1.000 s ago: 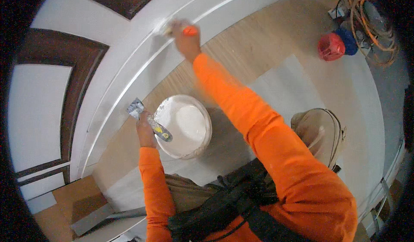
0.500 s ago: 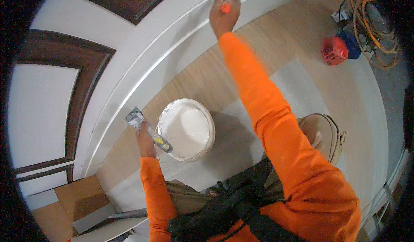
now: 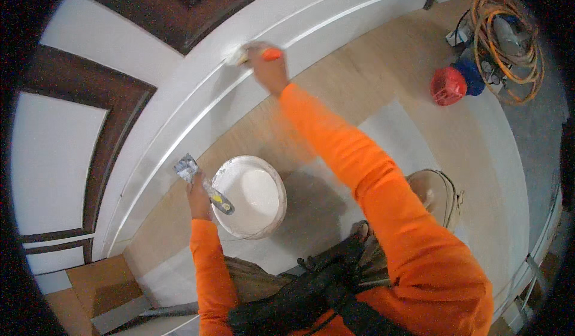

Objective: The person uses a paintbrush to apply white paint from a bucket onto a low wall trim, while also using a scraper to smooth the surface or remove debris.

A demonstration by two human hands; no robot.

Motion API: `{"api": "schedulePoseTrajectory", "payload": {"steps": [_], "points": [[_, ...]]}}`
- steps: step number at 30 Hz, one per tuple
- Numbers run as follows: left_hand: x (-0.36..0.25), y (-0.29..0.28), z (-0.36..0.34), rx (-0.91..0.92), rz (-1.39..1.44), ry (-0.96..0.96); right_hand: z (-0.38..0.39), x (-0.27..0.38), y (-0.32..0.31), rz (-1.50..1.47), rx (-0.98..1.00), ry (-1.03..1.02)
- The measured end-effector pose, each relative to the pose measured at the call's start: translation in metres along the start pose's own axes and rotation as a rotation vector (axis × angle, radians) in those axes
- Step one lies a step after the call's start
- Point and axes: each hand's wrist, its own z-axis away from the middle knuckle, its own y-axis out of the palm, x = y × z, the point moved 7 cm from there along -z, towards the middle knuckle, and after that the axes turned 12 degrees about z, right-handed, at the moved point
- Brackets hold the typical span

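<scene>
My right hand (image 3: 271, 73) is closed around a paintbrush with an orange handle (image 3: 272, 54). Its pale bristles meet the upper edge of the white baseboard (image 3: 335, 25), slightly blurred by motion. Lower left, my left hand (image 3: 198, 198) grips a putty knife (image 3: 221, 202), its smeared blade pointing up and left toward the wall. Beside that hand stands a round white bucket (image 3: 280, 211), its rim streaked. White paint (image 3: 262, 193) shows inside it. The knife's handle overlaps the bucket's left rim in view; whether they touch I cannot tell.
White wall panels (image 3: 57, 156) framed in dark brown trim (image 3: 135, 96) rise at left. A red container (image 3: 448, 86), a blue object and an orange coiled hose or cord (image 3: 479, 42) lie far right. A tan lidded bucket (image 3: 432, 193) stands right; cardboard (image 3: 108, 282) lies lower left.
My right hand has swept the paintbrush left and nearer along the baseboard. My left hand keeps its grip on the putty knife beside the bucket. The whole view has shifted slightly.
</scene>
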Motion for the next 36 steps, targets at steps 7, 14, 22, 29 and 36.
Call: {"api": "schedulePoseTrajectory", "payload": {"steps": [7, 14, 22, 29, 36], "points": [[-0.016, 0.008, 0.002, 0.000, 0.031, 0.075, -0.120, 0.005, -0.157, 0.201, -0.118, 0.054], [-0.006, -0.022, 0.010, -0.010, -0.355, 0.248, -0.186, 0.025, -0.255, 0.340, -0.262, -0.153], [-0.037, -0.100, 0.106, -0.323, 0.044, -0.066, -0.146, 0.067, -0.238, 1.109, -0.303, -0.773], [-0.087, -0.148, 0.154, -0.407, 0.271, -0.099, 0.000, 0.040, -0.059, 0.675, 0.156, -0.527], [-0.058, -0.183, 0.147, -0.242, 0.343, -0.033, 0.111, 0.004, 0.108, 0.614, 0.216, -0.322]]}}
